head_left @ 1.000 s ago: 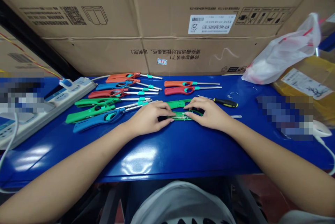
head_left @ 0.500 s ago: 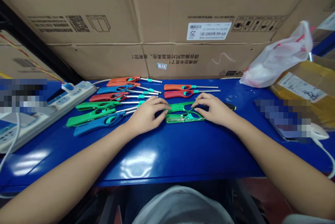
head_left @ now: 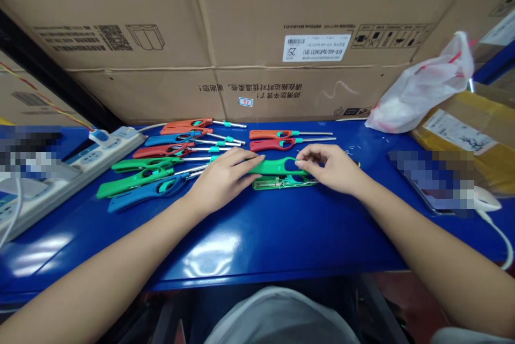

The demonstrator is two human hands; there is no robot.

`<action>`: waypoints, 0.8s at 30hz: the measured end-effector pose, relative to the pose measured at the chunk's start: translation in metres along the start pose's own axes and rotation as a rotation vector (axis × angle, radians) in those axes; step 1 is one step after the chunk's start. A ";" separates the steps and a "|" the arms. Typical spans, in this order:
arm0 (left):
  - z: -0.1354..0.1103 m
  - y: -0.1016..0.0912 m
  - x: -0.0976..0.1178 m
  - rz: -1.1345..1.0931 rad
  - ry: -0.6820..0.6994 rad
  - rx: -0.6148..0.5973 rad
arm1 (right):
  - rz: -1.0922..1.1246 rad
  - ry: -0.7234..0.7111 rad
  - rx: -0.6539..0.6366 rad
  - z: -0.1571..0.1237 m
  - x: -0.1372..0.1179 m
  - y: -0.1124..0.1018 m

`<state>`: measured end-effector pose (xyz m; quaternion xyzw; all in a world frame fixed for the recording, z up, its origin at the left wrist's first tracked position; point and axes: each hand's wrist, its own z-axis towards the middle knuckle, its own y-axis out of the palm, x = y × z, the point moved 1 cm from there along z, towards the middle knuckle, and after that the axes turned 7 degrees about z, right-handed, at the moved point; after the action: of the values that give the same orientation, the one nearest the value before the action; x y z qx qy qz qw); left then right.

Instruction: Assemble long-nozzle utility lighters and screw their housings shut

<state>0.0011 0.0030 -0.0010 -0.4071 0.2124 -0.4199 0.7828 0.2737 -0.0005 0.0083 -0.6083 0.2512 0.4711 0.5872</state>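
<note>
Between my two hands is a green lighter half shell [head_left: 273, 166], its smooth outer face turned up. My left hand [head_left: 226, 175] grips its left end between thumb and fingers. At the shell's right end, by the trigger opening, my right hand [head_left: 328, 168] pinches it. Just below, on the blue table, lies the other green half [head_left: 267, 183] with its inner parts and thin wires showing. Its right end is partly hidden by my right hand. Close to my left hand lie several long lighters, among them a blue lighter [head_left: 139, 196] and a green lighter [head_left: 129, 182].
An orange lighter [head_left: 265, 133] and a red lighter [head_left: 265, 145] lie behind my hands. Small screws [head_left: 354, 147] are scattered to the right. A power strip [head_left: 92, 159] runs along the left, a phone [head_left: 422, 183] lies right, and a large carton [head_left: 249, 22] stands behind.
The upper green shell has been lifted and turned so its smooth outer side faces up over the lower half. Both hands have kept hold of it. The view has shifted slightly.
</note>
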 end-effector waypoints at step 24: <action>-0.003 0.013 0.012 -0.178 -0.098 -0.214 | -0.387 -0.312 -0.358 -0.002 0.014 -0.016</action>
<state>0.0117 -0.0040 -0.0130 -0.5256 0.1807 -0.4422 0.7040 0.2946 0.0043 0.0034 -0.6588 -0.0495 0.4752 0.5812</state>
